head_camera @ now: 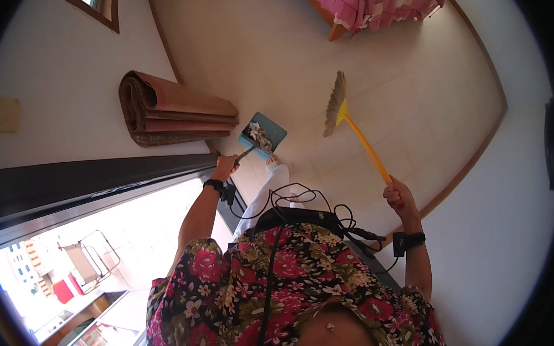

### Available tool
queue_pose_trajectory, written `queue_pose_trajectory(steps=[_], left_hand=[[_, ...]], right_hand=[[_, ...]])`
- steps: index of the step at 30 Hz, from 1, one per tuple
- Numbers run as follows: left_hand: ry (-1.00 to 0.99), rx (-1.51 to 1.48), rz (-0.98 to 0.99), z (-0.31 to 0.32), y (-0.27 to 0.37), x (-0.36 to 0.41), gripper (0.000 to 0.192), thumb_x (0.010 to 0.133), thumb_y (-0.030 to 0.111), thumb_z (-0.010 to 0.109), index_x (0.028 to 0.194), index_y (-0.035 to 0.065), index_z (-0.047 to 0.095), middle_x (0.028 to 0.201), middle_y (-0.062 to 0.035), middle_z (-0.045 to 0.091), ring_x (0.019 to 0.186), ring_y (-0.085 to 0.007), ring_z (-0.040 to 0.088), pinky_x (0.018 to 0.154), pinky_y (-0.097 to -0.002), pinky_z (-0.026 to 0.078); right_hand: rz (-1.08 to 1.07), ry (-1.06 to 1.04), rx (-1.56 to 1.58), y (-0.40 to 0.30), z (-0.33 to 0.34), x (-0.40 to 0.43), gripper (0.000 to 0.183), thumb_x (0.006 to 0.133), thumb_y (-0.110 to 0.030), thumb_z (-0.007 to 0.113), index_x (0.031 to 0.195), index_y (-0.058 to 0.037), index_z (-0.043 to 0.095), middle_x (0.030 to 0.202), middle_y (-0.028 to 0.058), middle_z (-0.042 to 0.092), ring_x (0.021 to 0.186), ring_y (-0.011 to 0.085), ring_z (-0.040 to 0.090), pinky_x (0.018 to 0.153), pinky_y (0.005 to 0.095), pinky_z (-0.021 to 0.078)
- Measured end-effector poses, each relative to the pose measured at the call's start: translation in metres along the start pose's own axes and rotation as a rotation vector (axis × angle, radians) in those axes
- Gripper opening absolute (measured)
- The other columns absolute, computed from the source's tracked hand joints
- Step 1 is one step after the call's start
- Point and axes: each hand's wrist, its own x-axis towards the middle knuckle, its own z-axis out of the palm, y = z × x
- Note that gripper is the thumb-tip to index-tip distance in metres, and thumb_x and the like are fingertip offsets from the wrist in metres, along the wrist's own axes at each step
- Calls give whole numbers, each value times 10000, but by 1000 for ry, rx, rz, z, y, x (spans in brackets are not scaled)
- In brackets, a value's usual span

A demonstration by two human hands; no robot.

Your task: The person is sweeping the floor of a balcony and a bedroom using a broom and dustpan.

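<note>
My left hand (227, 167) grips the dark handle of a blue-green dustpan (274, 128). Crumpled pale debris (260, 136) lies in the pan, which is beside my foot. My right hand (399, 197) is closed around the red end of a broom's yellow handle (367, 145). The broom's grey-brown bristles (335, 105) spread out at the far end, to the right of the dustpan and apart from it. Whether the bristles touch the floor, I cannot tell.
A thick brown rolled mat (179, 110) stands by the left wall, close to the dustpan. Beyond the broom is a wooden-legged piece of furniture under a pink ruffled cover (381, 3). An open doorway lies at the lower left. Black cables hang at my waist.
</note>
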Motion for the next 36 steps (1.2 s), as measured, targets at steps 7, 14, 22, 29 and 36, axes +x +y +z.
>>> queue_pose_trajectory(steps=[7, 14, 22, 29, 36], left_hand=[[-103, 315, 40, 20, -65, 88, 199, 782, 139, 536, 666, -22, 515, 558, -117, 559, 387, -117, 488, 332, -218, 372], [-85, 271, -64, 253, -87, 48, 219, 777, 157, 564, 644, -15, 541, 535, -94, 548, 380, -114, 486, 320, -211, 362], [-1, 49, -44, 728, -85, -110, 217, 787, 171, 570, 706, -25, 520, 587, -105, 521, 446, -110, 466, 360, -181, 334], [40, -243, -51, 1036, -104, -251, 173, 818, 134, 528, 754, -15, 467, 624, -114, 503, 470, -124, 449, 378, -186, 342], [0, -620, -79, 1118, -98, -286, 174, 851, 151, 470, 793, -13, 457, 636, -106, 498, 483, -140, 455, 381, -193, 346]], right_hand=[[194, -263, 174, 16, 7, 114, 286, 840, -22, 442, 1115, -72, 382, 622, -5, 386, 450, 0, 317, 333, 93, 274], [358, -349, 315, -127, -113, 188, 105, 870, -80, 456, 844, -34, 365, 636, 5, 378, 428, 1, 320, 349, 103, 297], [319, -265, -143, -536, -439, 151, 128, 798, -10, 511, 812, -18, 384, 625, 19, 392, 474, 37, 369, 377, 116, 305], [224, -274, -101, -883, -730, 37, 88, 785, 4, 475, 769, -17, 391, 588, 11, 398, 442, 51, 373, 358, 141, 306], [-105, -223, -315, -978, -832, -25, 90, 794, -8, 483, 860, -43, 432, 605, 2, 380, 449, 44, 348, 351, 132, 268]])
